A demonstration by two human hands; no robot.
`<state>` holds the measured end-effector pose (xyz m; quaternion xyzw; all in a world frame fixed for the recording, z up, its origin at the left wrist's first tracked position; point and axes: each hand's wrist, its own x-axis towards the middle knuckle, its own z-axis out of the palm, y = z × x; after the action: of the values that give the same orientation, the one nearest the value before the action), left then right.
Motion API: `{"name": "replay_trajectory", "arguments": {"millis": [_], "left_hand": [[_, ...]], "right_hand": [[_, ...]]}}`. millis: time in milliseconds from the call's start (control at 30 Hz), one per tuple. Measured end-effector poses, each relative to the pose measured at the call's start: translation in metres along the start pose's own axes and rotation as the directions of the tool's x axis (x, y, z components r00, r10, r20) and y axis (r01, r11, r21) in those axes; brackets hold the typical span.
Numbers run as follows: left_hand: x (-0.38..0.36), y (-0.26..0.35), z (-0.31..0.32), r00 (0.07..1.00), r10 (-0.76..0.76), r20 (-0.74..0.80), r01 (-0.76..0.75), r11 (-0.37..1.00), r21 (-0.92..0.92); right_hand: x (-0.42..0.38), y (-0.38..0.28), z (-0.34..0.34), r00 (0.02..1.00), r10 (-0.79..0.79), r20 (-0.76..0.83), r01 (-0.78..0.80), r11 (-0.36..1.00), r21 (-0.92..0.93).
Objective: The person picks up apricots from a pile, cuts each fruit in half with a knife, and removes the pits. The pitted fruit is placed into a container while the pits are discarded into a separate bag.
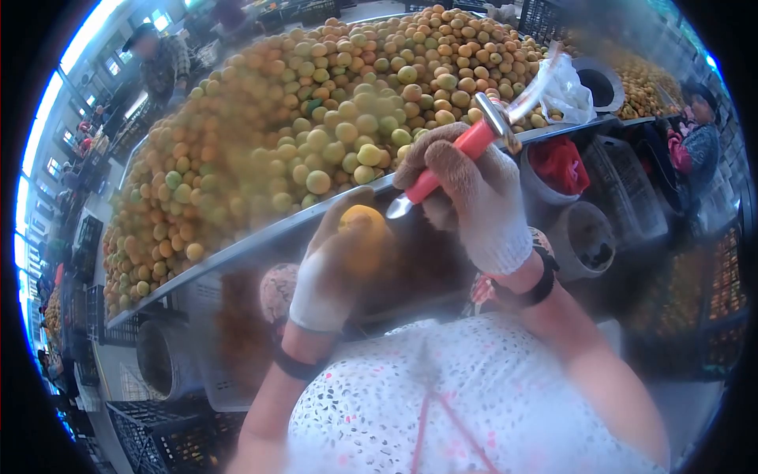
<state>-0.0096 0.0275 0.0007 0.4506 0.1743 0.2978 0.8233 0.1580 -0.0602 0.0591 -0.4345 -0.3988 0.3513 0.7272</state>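
My left hand (328,276), in a white work glove with a brown palm, is closed around a yellow-orange fruit (362,220) that looks like an apricot. A smear on the lens blurs its lower part. My right hand (485,197), gloved the same way, grips a red-handled tool (426,183). A small spoon-shaped metal blade (399,207) points down-left towards the fruit, apart from it. The tool's upper end carries a metal collar (495,118) and a pale curved piece above it. Both hands are held just before the metal edge of the fruit-covered table.
A large heap of fruit (316,118) covers the table, edged by a metal rim (260,229). A plastic bag (564,91) lies at its right. White buckets (583,237), a red bag (559,166) and crates (624,186) stand below. Other people (162,67) are around.
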Motion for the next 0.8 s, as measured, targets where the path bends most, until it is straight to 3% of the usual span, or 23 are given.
{"name": "replay_trajectory", "arguments": {"millis": [100,233,333,400,533,633,700,800], "left_hand": [[-0.003,-0.002,0.003,1.0,0.027,0.014,-0.028,0.998,0.052],[-0.005,-0.003,0.004,1.0,0.03,-0.01,-0.029,0.997,0.071],[-0.006,0.002,0.01,0.996,0.067,-0.059,-0.056,0.982,0.183],[-0.006,0.003,0.009,0.995,0.082,-0.059,-0.058,0.941,0.332],[-0.008,0.002,0.006,0.995,0.081,-0.064,-0.052,0.927,0.371],[-0.01,0.002,0.004,0.998,0.034,-0.058,-0.011,0.935,0.356],[-0.011,0.003,0.005,0.999,0.007,-0.053,0.012,0.938,0.346],[-0.012,0.004,0.006,0.999,-0.022,-0.04,0.034,0.938,0.344]], "right_hand": [[-0.003,0.002,-0.001,0.992,0.076,0.097,-0.079,0.997,0.019],[-0.005,0.017,-0.003,0.993,0.032,0.115,-0.03,0.999,-0.025],[-0.004,0.019,-0.007,0.983,0.034,0.182,-0.018,0.996,-0.088],[-0.003,0.026,-0.008,0.963,-0.121,0.24,0.172,0.964,-0.204],[-0.002,0.028,-0.008,0.958,-0.123,0.261,0.187,0.954,-0.234],[-0.001,0.02,-0.006,0.968,-0.053,0.246,0.119,0.958,-0.261],[-0.001,0.015,-0.007,0.954,0.194,0.23,-0.16,0.975,-0.157],[-0.001,0.016,-0.01,0.932,0.192,0.308,-0.149,0.976,-0.158]]}}
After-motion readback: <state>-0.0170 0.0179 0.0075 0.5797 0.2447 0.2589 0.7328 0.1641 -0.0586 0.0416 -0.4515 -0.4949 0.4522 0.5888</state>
